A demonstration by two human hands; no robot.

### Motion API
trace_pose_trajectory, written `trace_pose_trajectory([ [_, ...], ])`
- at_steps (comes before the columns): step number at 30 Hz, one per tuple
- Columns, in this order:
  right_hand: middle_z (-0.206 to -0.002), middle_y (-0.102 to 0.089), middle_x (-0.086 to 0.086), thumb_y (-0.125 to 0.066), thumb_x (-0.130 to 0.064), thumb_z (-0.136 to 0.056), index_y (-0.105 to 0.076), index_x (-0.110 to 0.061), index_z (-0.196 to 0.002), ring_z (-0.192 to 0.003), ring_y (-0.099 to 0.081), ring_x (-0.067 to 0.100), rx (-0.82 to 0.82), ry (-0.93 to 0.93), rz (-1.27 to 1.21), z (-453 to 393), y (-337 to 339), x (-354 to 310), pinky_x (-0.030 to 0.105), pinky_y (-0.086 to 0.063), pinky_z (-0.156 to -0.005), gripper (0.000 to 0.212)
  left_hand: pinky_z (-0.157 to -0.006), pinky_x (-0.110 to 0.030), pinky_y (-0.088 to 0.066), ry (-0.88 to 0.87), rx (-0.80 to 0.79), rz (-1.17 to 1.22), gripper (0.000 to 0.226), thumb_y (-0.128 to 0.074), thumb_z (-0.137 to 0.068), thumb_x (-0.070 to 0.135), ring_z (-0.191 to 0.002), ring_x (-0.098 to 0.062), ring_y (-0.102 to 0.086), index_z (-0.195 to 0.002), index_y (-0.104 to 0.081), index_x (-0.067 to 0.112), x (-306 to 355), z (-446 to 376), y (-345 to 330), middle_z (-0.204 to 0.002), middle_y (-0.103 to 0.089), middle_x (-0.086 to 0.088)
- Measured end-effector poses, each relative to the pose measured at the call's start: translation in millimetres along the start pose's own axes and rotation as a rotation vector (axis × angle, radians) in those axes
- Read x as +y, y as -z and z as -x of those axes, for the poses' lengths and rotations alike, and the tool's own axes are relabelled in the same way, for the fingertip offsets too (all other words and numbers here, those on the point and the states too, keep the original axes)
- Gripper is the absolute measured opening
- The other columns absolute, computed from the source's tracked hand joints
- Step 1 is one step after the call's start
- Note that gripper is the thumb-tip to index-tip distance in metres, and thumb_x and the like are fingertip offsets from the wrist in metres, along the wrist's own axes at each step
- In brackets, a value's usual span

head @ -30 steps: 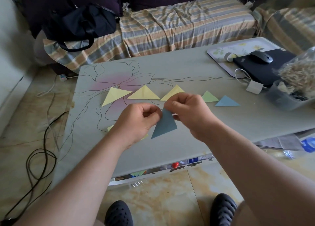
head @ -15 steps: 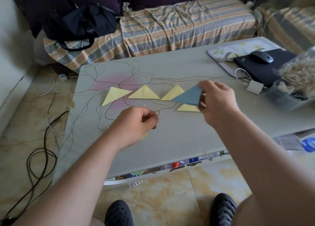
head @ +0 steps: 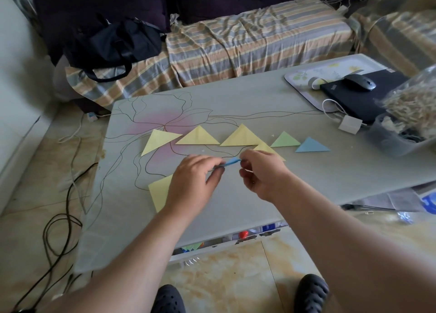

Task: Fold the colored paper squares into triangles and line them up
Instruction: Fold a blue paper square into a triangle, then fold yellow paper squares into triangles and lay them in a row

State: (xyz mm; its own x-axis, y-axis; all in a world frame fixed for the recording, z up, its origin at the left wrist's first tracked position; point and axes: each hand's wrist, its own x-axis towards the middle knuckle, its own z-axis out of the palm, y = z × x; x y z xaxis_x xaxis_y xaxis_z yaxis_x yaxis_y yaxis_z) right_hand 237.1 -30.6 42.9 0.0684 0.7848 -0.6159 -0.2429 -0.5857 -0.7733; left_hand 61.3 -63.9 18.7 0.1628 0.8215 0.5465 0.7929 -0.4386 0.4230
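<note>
The blue paper [head: 232, 161] hangs edge-on above the table [head: 306, 183], pinched between the left hand [head: 192, 179] and right hand [head: 260, 173]. A loose pinch could let it slip or crease crooked, and lowering it carelessly could disturb the yellow triangle [head: 267, 148] just behind.

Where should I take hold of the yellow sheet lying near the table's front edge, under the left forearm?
Grip the yellow sheet at its left corner, coming from the left. It lies flat, and the left hand and wrist cover its right part, so only that side is free. Both hands are pinching the blue paper, so one, probably the left, must let go first.
</note>
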Motion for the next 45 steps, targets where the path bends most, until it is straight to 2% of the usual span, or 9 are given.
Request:
trace_pose_trajectory([
  [4,-0.08,-0.065,0.003,-0.062,-0.022,-0.095,-0.067,-0.017,-0.099,-0.061,-0.058,0.021,-0.017,-0.018,0.054,-6,2,1,0.026,-0.044,-0.059,0.009,-0.058,-0.024,-0.036,0.478,-0.167,0.13,0.01,-0.068,-0.098,0.027,-0.061,-0.011,-0.05,-0.09,-0.072,0.031,-15,1,-13,-0.062,-0.058,0.012],
  [10,-0.107,-0.068,-0.001,-0.061,-0.027,-0.089,-0.063,-0.03,-0.119,-0.091,-0.066,0.022,0.016,0.364,0.877,-27,21,26,0.029,-0.05,-0.07,0.03,-0.074,-0.031,-0.051,0.837,-0.312,0.072,0.017,-0.069,-0.086,0.04,-0.088,-0.017,-0.067,-0.102,-0.064,0.035,-37,-25,-44,-0.093,-0.071,0.017],
  [13,-0.139,-0.054,0.001,-0.059,-0.03,-0.091,-0.056,-0.032,-0.141,-0.128,-0.046,0.032,-0.007,0.569,1.277,-32,28,39,0.041,-0.048,-0.102,0.05,-0.074,-0.029,-0.049,0.829,-0.352,-0.079,0.02,-0.069,-0.078,0.043,-0.089,-0.018,-0.066,-0.095,-0.064,0.034,-45,-46,-56,-0.086,-0.07,0.017],
  [18,-0.147,-0.042,-0.003,-0.057,-0.035,-0.094,-0.048,-0.037,-0.147,-0.134,-0.035,0.03,-0.077,0.606,1.463,-28,26,44,0.047,-0.043,-0.103,0.054,-0.092,-0.035,-0.048,0.792,-0.407,-0.291,0.032,-0.063,-0.081,0.049,-0.111,-0.028,-0.059,-0.11,-0.061,0.037,-58,-59,-61,-0.11,-0.065,0.008],
  [26,-0.143,-0.039,-0.001,-0.058,-0.035,-0.091,-0.054,-0.039,-0.139,-0.13,-0.034,0.034,-0.036,0.589,1.529,-28,15,45,0.047,-0.041,-0.102,0.048,-0.087,-0.042,-0.053,0.02,-0.421,-0.324,0.048,-0.045,-0.082,0.036,-0.101,-0.033,-0.062,-0.117,-0.073,0.019,-65,-26,-82,-0.118,-0.066,0.0],
  [31,-0.144,-0.038,0.001,-0.058,-0.037,-0.092,-0.053,-0.04,-0.141,-0.13,-0.034,0.035,-0.026,0.588,1.55,-28,10,47,0.047,-0.04,-0.102,0.049,-0.114,-0.039,-0.039,0.107,-0.505,-0.21,0.052,-0.052,-0.1,0.015,-0.137,-0.031,-0.048,-0.152,-0.05,0.016,-53,-31,-66,-0.153,-0.053,-0.005],
  [36,-0.146,-0.038,-0.001,-0.058,-0.041,-0.093,-0.05,-0.042,-0.145,-0.134,-0.031,0.032,-0.051,0.561,1.522,-27,11,44,0.05,-0.041,-0.106,0.052,-0.098,-0.037,-0.053,0.594,-0.607,-0.228,0.037,-0.066,-0.095,0.041,-0.117,-0.027,-0.063,-0.132,-0.065,0.037,-83,-35,12,-0.142,-0.06,0.002],
  [39,-0.147,-0.039,-0.002,-0.059,-0.042,-0.093,-0.051,-0.042,-0.143,-0.135,-0.03,0.031,-0.07,0.539,1.475,-25,9,42,0.05,-0.042,-0.106,0.051,-0.108,-0.037,-0.047,0.733,-0.819,-0.424,0.089,-0.084,-0.068,0.069,-0.131,-0.031,-0.053,-0.145,-0.049,0.041,-102,-12,47,-0.151,-0.047,-0.004],
  [45,-0.147,-0.041,-0.001,-0.058,-0.042,-0.094,-0.053,-0.04,-0.141,-0.135,-0.031,0.031,-0.113,0.534,1.45,-13,4,48,0.047,-0.043,-0.104,0.048,-0.085,-0.029,-0.047,0.825,-0.686,-0.245,0.084,-0.097,-0.061,0.052,-0.101,-0.018,-0.056,-0.131,-0.056,0.03,-103,17,54,-0.128,-0.062,0.001],
])
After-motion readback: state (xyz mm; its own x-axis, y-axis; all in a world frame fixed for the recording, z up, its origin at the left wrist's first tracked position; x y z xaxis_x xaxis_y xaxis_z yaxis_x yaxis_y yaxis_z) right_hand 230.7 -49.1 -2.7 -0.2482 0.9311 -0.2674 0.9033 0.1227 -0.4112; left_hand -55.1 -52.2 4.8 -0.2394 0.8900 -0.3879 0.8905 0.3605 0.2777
